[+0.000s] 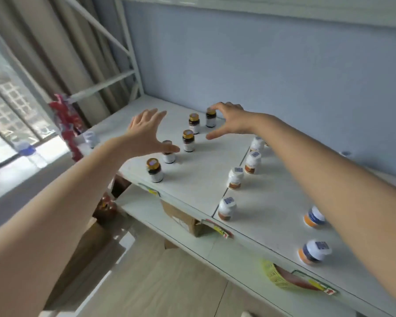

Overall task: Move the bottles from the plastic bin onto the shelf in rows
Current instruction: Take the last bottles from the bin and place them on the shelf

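Observation:
Several brown bottles with gold caps stand in a diagonal row on the white shelf [215,161]; the farthest one [211,118] is by the blue wall, the nearest [155,170] by the front edge. My right hand [229,121] hovers over the farthest brown bottle, fingers spread and touching its cap, thumb stretched out toward me. My left hand [146,133] is spread flat above the row, its thumb over another brown bottle [169,154]. A second row of white bottles [235,178] runs to the right. Two white bottles with orange bands [314,251] stand farther right. The plastic bin is out of view.
A lower shelf [146,207] holds a cardboard box [183,221]. A yellow basket [277,274] hangs under the shelf's front edge. Red packaging [66,124] hangs at the shelf's left end by the window. White frame posts rise at the back left.

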